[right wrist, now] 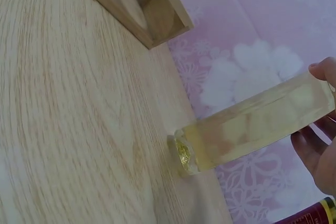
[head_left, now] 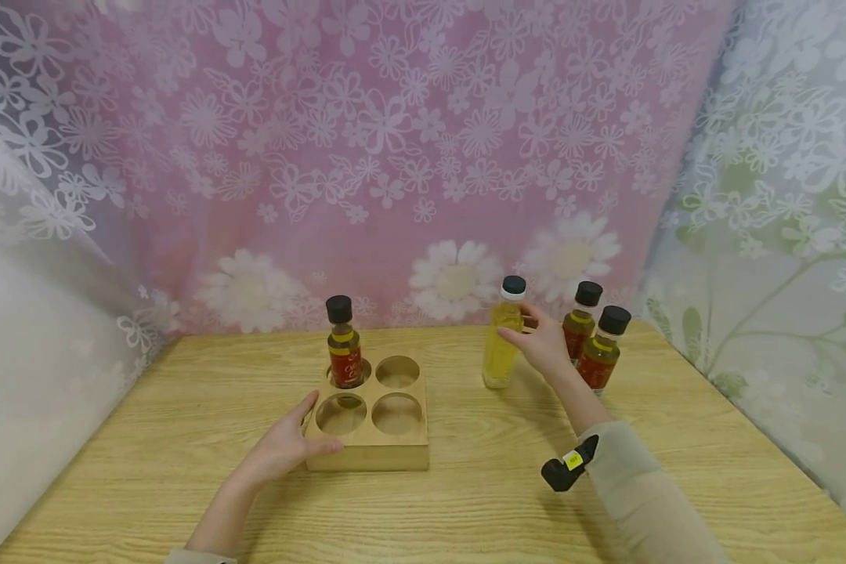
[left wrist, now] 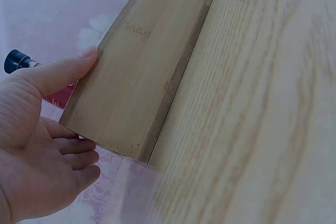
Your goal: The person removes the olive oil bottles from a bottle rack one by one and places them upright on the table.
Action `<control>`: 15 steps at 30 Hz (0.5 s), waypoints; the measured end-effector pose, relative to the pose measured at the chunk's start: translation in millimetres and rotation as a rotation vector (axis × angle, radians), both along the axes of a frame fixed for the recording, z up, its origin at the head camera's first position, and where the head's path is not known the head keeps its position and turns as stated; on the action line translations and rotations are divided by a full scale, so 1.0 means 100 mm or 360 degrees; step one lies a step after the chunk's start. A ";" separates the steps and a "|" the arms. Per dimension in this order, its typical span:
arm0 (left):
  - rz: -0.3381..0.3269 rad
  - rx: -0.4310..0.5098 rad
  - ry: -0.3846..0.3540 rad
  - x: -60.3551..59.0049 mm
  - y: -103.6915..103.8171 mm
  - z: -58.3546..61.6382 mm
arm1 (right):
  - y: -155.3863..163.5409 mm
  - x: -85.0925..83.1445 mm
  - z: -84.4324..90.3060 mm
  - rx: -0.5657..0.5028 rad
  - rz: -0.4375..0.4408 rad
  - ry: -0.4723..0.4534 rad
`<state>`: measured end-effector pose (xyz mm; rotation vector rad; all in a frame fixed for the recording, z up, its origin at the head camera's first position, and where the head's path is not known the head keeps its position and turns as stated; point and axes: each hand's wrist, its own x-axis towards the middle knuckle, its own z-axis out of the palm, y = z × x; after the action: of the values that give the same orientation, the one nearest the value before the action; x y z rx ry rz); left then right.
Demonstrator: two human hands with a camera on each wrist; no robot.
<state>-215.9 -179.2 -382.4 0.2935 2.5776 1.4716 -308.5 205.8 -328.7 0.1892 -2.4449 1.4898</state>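
My right hand (head_left: pixel 544 342) grips a clear bottle of yellow oil (head_left: pixel 500 352) around its upper body, just under the white collar and dark cap. The bottle stands nearly upright; its base (right wrist: pixel 184 153) is close over the table in the right wrist view. My left hand (head_left: pixel 285 442) holds the near left corner of a wooden block with round holes (head_left: pixel 368 458), thumb on the front and fingers along the left side. In its back left hole stands a black-capped, red-labelled bottle (head_left: pixel 345 352). The other holes hold nothing.
Two more black-capped bottles with red labels, one behind (head_left: pixel 580 321) and one in front (head_left: pixel 601 356), stand right of my right hand. A flowered curtain (head_left: pixel 395 196) hangs behind the wooden table (head_left: pixel 479 501).
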 end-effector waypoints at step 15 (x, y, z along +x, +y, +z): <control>-0.0004 -0.0006 -0.0006 0.00 -0.01 0.00 | 0.09 -0.09 -0.04 -0.0051 0.0016 -0.0019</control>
<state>-215.4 -180.1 -382.7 0.2930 2.5756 1.4652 -317.5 214.9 -333.1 0.1866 -2.4311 1.5377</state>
